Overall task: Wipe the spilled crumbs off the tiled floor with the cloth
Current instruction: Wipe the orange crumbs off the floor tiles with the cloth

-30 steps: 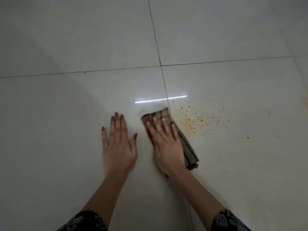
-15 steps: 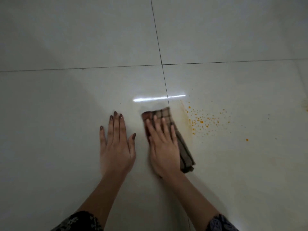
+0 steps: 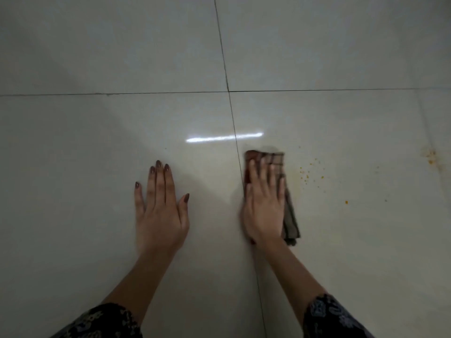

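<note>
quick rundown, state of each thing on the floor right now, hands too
cloth: folded, flat on the floor under the right hand
right hand: fingers spread, pressing on the cloth
left hand: flat on bare tile, holding nothing
crumbs: still scattered right of the cloth
tiled floor: glossy, faint orange smear beside the cloth

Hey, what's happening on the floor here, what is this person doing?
A person is cleaning a tiled floor. The right hand presses flat on a folded checked cloth, just right of a grout line. The left hand rests flat on the bare tile, holding nothing. Orange crumbs are scattered to the right of the cloth, with another orange smudge farther right, so the job isn't finished.
</note>
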